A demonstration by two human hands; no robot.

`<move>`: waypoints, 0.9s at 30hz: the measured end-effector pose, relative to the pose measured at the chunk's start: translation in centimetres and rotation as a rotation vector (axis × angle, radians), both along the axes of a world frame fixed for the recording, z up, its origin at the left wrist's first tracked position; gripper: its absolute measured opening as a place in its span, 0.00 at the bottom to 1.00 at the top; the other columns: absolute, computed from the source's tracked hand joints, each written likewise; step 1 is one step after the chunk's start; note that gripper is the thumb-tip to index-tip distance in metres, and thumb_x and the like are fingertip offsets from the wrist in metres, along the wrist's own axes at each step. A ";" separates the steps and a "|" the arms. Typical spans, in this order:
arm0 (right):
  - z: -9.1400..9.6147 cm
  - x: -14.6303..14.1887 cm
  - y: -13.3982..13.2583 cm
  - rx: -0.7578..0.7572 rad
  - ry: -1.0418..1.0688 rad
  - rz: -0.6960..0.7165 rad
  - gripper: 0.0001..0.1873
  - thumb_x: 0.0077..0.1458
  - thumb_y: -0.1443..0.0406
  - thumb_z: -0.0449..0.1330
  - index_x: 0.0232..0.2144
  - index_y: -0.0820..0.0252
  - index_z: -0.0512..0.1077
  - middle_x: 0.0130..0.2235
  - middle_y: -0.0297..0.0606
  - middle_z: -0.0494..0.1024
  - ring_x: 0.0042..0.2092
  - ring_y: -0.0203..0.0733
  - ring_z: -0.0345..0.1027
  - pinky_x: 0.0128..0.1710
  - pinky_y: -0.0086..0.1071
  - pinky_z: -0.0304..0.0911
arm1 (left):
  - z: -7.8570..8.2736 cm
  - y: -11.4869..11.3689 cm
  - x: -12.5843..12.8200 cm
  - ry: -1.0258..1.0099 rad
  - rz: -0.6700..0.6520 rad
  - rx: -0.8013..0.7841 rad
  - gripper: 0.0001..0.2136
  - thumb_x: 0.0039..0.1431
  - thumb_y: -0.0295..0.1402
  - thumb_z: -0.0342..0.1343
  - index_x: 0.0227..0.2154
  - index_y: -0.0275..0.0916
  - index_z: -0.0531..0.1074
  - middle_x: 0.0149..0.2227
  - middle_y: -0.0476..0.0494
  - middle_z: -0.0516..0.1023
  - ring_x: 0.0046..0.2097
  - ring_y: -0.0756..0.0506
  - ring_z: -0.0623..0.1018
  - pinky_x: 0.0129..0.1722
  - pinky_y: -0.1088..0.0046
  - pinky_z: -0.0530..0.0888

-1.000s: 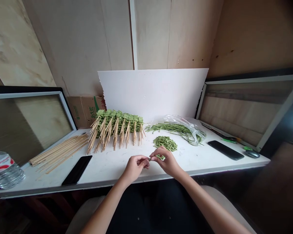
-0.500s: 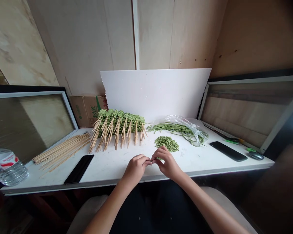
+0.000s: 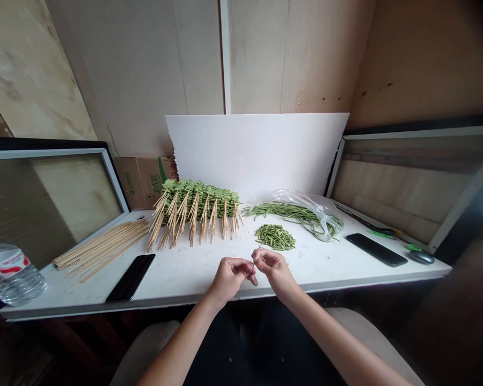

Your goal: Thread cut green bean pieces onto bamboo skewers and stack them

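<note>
My left hand [image 3: 232, 279] and my right hand [image 3: 274, 269] meet fingertip to fingertip above the table's front edge. Both are closed in a pinch; whatever lies between the fingers is too small and too covered to name. Just beyond my right hand is a small heap of short-cut green bean pieces [image 3: 275, 237]. Behind it, long uncut green beans [image 3: 293, 212] spill from a clear plastic bag [image 3: 326, 217]. To the left, skewered bean pieces [image 3: 201, 195] are stacked high, their wooden sticks [image 3: 193, 220] pointing toward me.
Loose bamboo skewers [image 3: 104, 244] lie at the left, near a black phone [image 3: 131, 279] and a water bottle [image 3: 12, 273]. On the right are another dark phone [image 3: 376, 250] and a computer mouse [image 3: 421, 257]. A white board [image 3: 257, 155] stands along the back of the white table [image 3: 177, 279].
My hands have turned slightly at the wrists, and the left fingers now curl lower beneath the right fingertips. The beans and skewers on the table have stayed put.
</note>
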State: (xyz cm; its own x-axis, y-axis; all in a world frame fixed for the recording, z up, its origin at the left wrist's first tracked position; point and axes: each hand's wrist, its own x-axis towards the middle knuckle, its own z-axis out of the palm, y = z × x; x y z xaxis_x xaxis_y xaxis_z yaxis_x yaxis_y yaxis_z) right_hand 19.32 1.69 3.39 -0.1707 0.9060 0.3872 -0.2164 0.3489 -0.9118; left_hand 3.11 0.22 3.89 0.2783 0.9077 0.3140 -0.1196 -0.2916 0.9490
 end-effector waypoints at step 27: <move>1.1 2.0 0.6 0.422 -0.659 -0.057 0.21 0.57 0.52 0.69 0.52 0.47 0.77 0.41 0.38 0.81 0.43 0.46 0.70 0.39 0.36 0.65 | -2.2 1.5 -0.2 -0.199 0.139 -0.198 0.26 0.47 0.48 0.74 0.41 0.35 0.74 0.29 0.47 0.80 0.29 0.50 0.77 0.33 0.73 0.74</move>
